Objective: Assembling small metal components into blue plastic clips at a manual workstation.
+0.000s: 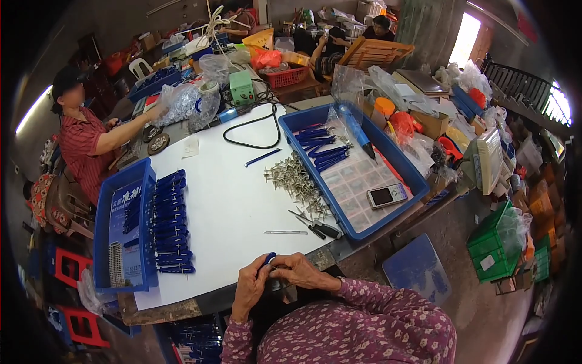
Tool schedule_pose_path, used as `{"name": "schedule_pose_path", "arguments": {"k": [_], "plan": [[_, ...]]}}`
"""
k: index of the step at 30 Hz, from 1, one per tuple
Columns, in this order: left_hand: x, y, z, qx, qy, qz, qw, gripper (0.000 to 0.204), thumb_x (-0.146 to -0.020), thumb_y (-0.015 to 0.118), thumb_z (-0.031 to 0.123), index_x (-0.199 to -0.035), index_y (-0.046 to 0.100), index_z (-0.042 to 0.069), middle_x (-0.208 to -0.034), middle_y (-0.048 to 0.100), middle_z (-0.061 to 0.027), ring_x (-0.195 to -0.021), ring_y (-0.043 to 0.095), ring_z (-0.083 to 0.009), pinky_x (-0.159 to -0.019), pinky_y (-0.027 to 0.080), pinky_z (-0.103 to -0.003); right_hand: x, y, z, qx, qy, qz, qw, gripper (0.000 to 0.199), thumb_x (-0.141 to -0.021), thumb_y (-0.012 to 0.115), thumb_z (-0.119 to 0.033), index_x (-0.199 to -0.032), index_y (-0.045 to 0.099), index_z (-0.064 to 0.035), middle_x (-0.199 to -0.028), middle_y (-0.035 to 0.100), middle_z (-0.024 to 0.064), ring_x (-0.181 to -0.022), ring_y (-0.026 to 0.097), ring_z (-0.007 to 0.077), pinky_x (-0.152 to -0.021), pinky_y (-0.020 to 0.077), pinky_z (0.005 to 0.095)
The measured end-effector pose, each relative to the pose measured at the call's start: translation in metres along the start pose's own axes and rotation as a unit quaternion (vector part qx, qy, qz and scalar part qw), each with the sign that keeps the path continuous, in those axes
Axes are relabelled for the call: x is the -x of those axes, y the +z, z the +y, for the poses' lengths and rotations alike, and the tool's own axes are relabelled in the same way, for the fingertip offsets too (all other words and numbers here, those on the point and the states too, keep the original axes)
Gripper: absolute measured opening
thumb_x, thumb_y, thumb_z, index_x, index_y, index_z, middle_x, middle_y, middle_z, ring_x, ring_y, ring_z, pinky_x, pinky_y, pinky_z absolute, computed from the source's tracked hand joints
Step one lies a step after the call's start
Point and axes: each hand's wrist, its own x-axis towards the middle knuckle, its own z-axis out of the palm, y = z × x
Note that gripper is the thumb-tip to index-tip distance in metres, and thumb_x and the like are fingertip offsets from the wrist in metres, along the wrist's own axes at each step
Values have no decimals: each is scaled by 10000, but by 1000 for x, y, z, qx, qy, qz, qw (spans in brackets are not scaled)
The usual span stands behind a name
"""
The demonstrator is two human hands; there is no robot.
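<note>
Mobile phone [387, 195] in blue tray [397, 161]

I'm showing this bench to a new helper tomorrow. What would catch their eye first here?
Probably the neat row of blue handles at the left of the white tabletop, beside a blue tray. Next, the heap of small metal parts mid-table, against the big blue tray holding a phone. At the near edge, the left hand and right hand together pinch one blue handle.
</note>
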Motion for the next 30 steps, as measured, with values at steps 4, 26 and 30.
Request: {"name": "schedule_pose_path", "arguments": {"k": [4,26,30], "plan": [[2,0,-2,7,-17,-8,1000,244,-893,506,58,-1110,563,-38,-815,598,-17,-738,512,-67,-656,439,-201,-1,-3,-5,-43,50,-30,997,161,-833,562,-133,-899,592,10,-577,509,17,-521,432,72,-479,363,265],[-1,-2,-1,26,-59,-18,998,263,-888,524,97,-1112,569,-34,-685,513,26,-600,427,-42,-530,369,-184,-5,-16,-2,-309,171,-71,933,191,-829,620,-175,-861,603,13,-616,522,5,-481,427,48,-415,317,188],[-1,-2,1,3,-61,-20,998,271,-888,524,90,-1128,564,-31,-687,513,27,-599,426,-43,-529,367,-184,-6,-15,4,-337,148,-85,926,212,-839,609,-193,-861,597,18,-602,517,12,-468,420,48,-411,318,185]]}}
